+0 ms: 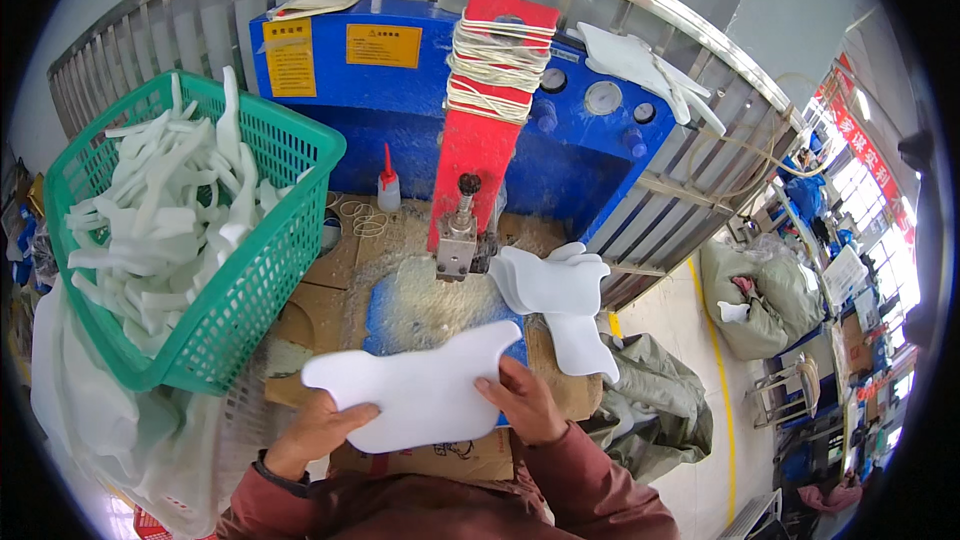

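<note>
Both my hands hold a white, curved-edged foam-like sheet (418, 386) flat in front of me. My left hand (318, 428) grips its lower left side, thumb on top. At the right edge, my right hand (522, 401) pinches it the same way; the fingers beneath are hidden. Just beyond the sheet lies a dust-covered blue work surface (378, 338). Over it stands a metal machine head (457, 247) on a red arm (478, 155) wound with white cord. Similar white pieces (553, 283) are stacked to the right of the head.
A green basket (265, 285) heaped with white pieces stands at left. Behind is a blue machine housing (345, 145) with gauges. A small red-tipped bottle (388, 190) sits near the arm. More white pieces (640, 62) rest on the housing. A grey-green sack (655, 405) lies at right.
</note>
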### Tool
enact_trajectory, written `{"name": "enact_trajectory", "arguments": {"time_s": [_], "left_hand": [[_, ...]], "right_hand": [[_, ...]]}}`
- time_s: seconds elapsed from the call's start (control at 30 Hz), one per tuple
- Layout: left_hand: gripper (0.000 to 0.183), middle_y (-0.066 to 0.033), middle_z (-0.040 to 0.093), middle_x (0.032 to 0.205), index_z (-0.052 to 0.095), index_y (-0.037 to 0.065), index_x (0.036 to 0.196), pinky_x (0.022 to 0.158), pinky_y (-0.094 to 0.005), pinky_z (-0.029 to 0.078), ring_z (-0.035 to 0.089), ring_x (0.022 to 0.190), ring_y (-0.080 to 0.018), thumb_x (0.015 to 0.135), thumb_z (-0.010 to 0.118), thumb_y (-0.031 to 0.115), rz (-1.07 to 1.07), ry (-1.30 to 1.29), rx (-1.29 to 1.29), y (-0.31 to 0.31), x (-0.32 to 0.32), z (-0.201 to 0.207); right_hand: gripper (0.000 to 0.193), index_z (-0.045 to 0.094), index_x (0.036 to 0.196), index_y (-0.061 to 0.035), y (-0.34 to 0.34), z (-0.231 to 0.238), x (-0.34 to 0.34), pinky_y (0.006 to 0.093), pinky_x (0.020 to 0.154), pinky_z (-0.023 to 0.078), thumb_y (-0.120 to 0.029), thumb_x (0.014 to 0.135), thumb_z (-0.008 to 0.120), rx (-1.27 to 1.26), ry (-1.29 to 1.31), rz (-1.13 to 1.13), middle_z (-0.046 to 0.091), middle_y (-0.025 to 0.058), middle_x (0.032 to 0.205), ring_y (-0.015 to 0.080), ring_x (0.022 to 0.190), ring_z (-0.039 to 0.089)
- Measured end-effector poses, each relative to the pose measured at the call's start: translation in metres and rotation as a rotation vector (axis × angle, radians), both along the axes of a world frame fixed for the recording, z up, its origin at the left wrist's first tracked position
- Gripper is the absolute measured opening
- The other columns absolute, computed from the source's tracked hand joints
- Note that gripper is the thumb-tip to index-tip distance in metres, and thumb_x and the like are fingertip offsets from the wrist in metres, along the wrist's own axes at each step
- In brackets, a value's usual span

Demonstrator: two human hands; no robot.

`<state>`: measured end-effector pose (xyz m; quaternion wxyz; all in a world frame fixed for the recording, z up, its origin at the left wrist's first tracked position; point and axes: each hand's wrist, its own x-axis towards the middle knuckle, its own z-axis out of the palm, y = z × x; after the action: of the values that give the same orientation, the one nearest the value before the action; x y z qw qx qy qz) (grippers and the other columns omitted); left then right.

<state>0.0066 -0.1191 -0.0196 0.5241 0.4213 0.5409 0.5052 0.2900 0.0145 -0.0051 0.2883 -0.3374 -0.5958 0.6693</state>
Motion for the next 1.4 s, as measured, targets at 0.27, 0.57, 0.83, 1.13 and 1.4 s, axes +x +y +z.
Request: {"name": "enact_trajectory", "arguments": {"time_s": [0.27,0.57,0.83,1.13,1.4], "left_hand": [[0.046,-0.0049,0.068,0.12,0.059,0.0,0.135,0.098,-0.034,0.053,0.064,0.112,-0.0161,0.091,0.074,0.0,0.147,0.081,-0.036,-0.011,-0.037,0.033],[0.047,-0.0051,0.07,0.121,0.06,0.0,0.135,0.097,-0.0339,0.053,0.066,0.109,-0.0156,0.091,0.074,0.0,0.27,-0.014,-0.02,-0.006,-0.044,0.046],[0.047,-0.0062,0.071,0.119,0.062,-0.001,0.133,0.095,-0.0344,0.054,0.068,0.107,-0.016,0.088,0.075,-0.001,0.323,-0.044,-0.015,0.003,-0.042,0.049],[0.044,-0.0073,0.071,0.119,0.062,-0.003,0.132,0.094,-0.0326,0.054,0.068,0.105,-0.0158,0.089,0.071,0.002,0.27,-0.103,-0.045,0.024,-0.04,0.051],[0.045,-0.0076,0.071,0.12,0.062,-0.003,0.133,0.095,-0.0327,0.054,0.068,0.106,-0.0161,0.09,0.073,0.004,0.268,-0.144,-0.02,0.044,-0.036,0.051]], "right_hand": [[0.043,0.052,0.144,0.0003,0.026,-0.002,-0.071,0.0269,0.083,0.051,-0.012,0.105,0.065,-0.061,0.252,-0.03,0.07,0.005,0.109,0.0086,0.097,0.062],[0.031,0.058,0.135,-0.0011,0.035,-0.006,-0.094,0.0245,0.081,0.049,-0.012,0.106,0.061,-0.288,0.377,-0.068,0.066,-0.0003,0.102,0.0052,0.092,0.059],[0.036,0.057,0.14,-0.0018,0.042,0.001,-0.094,0.0245,0.083,0.05,-0.011,0.106,0.061,-0.251,0.387,-0.042,0.067,0.0009,0.108,0.0062,0.096,0.06],[0.04,0.056,0.144,-0.0038,0.052,-0.002,-0.087,0.0238,0.082,0.049,-0.014,0.106,0.061,-0.218,0.362,-0.108,0.066,-0.0011,0.106,0.0056,0.092,0.059],[0.039,0.058,0.143,-0.0034,0.065,-0.002,-0.079,0.0233,0.083,0.051,-0.013,0.106,0.061,-0.203,0.415,-0.13,0.068,0.0008,0.111,0.0057,0.095,0.061]]}}
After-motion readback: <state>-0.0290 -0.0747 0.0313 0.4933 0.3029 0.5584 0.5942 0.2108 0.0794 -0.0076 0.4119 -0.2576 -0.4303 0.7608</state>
